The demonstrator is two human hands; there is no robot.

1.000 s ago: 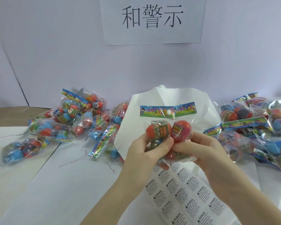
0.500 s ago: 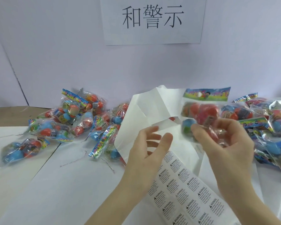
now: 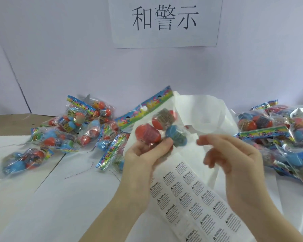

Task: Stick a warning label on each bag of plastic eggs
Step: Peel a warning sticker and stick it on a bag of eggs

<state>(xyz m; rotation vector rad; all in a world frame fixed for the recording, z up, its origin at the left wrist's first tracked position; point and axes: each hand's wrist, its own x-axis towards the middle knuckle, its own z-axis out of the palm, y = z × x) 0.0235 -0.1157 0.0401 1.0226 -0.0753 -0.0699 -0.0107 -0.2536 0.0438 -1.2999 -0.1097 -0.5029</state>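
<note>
My left hand (image 3: 143,154) grips a clear bag of plastic eggs (image 3: 156,126) from below. The bag tilts, its colourful header strip pointing up and to the left. Two red eggs and a blue one show inside. My right hand (image 3: 234,159) hovers just right of the bag with loosely curled, blurred fingers and nothing visible in them. The sheet of warning labels (image 3: 196,203) lies on the table beneath both hands, running toward me.
A pile of egg bags (image 3: 73,130) lies at the left and another pile (image 3: 278,137) at the right. Crumpled white paper (image 3: 208,110) stands behind my hands. A paper sign (image 3: 164,20) hangs on the back wall.
Half a second ago my right hand held a bag at the right and my left hand was open. Now my left hand holds a bag at the centre and my right hand has let go.
</note>
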